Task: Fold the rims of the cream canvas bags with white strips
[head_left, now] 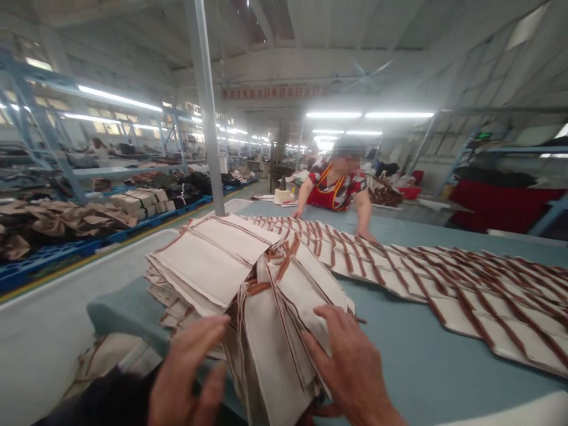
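Open and well apart, the left hand [186, 367] and right hand [355, 361] flank an upended bundle [270, 349] of brown-edged cream pieces, neither one closed on it; whether the right fingertips touch the cloth I cannot tell. Around and under the bundle stretches a blue-green table [399, 319]; behind it and away to its right run long overlapping rows [364, 254] of like pieces, and just behind it to the left lies a flat stack [204, 260]. Across the table, beyond the bundle, a co-worker [337, 192] leans in with both hands at the rows. Left of the bundle and lower sits a crumpled bunch [115, 358], partly covered by a dark sleeve [110, 396]. The step in hand looks like handling or squaring the bundle, and a firm hold would call for both palms pressing its sides together, since the pieces fan unevenly. Its lower end runs into the picture's bottom edge, its inner layers are hidden, the left hand is smeared by motion, and a pale shape [528, 411] to its far right is cut off, too partial to name
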Demonstrator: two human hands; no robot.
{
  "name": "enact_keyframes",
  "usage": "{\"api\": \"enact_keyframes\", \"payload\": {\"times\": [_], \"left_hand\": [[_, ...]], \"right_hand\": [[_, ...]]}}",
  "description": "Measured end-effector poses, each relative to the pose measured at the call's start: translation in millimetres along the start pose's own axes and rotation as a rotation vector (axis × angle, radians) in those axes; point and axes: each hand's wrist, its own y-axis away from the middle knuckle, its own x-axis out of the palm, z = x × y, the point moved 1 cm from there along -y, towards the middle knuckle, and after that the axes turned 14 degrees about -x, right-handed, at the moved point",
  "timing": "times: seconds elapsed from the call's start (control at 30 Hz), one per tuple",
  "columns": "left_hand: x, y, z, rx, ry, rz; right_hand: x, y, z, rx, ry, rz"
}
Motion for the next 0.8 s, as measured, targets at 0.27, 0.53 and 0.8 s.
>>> {"api": "enact_keyframes", "payload": {"times": [0.27,0.53,0.8], "left_hand": [[102.7,-17.7,-84.5,0.221,0.282,0.402],[140.6,-67.3,-95.7,0.121,-0.183,0.925],[180.7,-83.8,-86.1,-0.036,-0.38,0.885]], "right_hand": [[17.0,-14.8,-26.6,0.099,-0.025,-0.024],[-27.0,-63.3,-72.9,0.29,-0.046,-0.126],[-178.1,-177.2,-105.9,0.307,0.183,-0.261]]}}
